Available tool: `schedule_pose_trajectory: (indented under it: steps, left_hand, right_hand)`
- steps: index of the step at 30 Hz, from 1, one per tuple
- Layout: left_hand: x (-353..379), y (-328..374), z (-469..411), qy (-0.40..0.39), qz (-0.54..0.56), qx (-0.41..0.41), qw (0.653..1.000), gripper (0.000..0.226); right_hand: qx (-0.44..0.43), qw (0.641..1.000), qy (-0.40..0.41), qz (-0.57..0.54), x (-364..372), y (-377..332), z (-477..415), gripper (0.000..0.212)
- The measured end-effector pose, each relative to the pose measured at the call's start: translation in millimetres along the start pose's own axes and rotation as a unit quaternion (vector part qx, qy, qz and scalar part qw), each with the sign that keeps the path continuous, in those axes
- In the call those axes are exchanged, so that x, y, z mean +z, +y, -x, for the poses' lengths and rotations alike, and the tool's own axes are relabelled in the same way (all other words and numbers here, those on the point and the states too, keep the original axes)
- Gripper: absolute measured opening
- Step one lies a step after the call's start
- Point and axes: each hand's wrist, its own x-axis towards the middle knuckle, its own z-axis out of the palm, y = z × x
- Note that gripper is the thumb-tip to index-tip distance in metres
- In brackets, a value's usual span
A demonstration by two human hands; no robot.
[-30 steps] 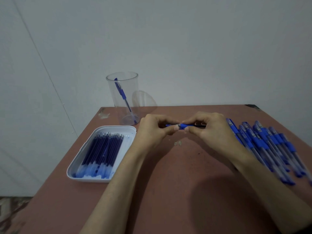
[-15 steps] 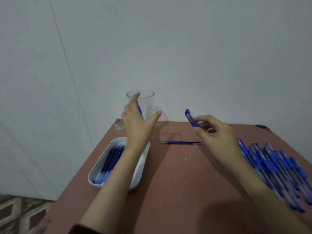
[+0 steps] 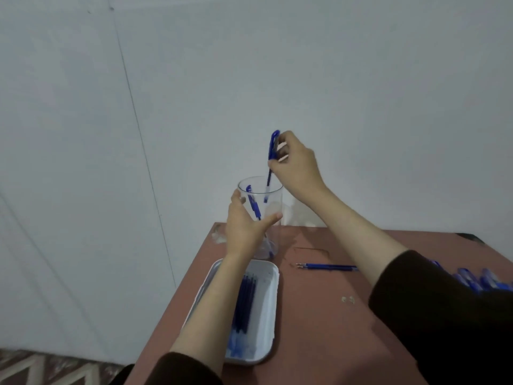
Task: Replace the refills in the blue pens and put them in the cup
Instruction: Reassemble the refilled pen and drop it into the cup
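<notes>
One second earlier, worked a single pen with both hands together at mid-table; by this moment had carried that blue pen up to centre frame in the right hand, pinched near its capped top between thumb and fingertips, tip down and already dipped past the rim of the clear cup. Had also brought the left hand across to the cup, thumb and fingers curled round its wall to steady it. Judged the refill swap on this pen finished and only the drop left. Noted the earlier pen leaning inside, a possible snag for the descending tip. Left what looked like the spent refill lying on the table, right of the cup and well apart from it. Kept the white tray of fresh refills under the left forearm, lower centre. Counted many more blue pens at the right edge, partly hidden behind the dark sleeve, and reckoned most of the task undone.
</notes>
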Motion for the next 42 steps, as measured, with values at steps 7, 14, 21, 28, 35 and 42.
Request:
schedule_pose_trajectory:
  steps: [7,14,21,28,35,42]
  left_hand:
    - [4.4,-5.4,-2.2,0.009,0.023,0.004,1.000,0.100]
    - [5.4,-7.5,-3.1,0.008,0.023,0.003,1.000,0.100]
    - [4.9,-7.2,-1.0,0.000,0.029,0.002,1.000,0.099]
    - [7.2,-3.6,2.7,-0.005,0.023,-0.013,1.000,0.109]
    - [2.0,18.0,33.1,0.127,-0.049,0.059,0.989,0.099]
    - [42.0,33.0,78.5,0.029,-0.116,0.253,0.960,0.029]
  right_hand:
    - [0.042,0.961,-0.153,0.227,25.4,-0.4,-21.2,0.014]
    - [0.099,0.914,-0.267,0.290,39.7,-13.1,-25.4,0.020]
    - [0.124,0.909,-0.280,0.282,33.5,-21.4,-22.4,0.018]
    - [0.030,0.981,-0.148,0.125,20.5,-1.1,-4.0,0.028]
    - [-0.002,0.996,-0.028,0.080,-32.2,20.1,45.1,0.019]
    - [0.124,0.951,-0.092,0.270,-117.2,68.5,102.1,0.010]
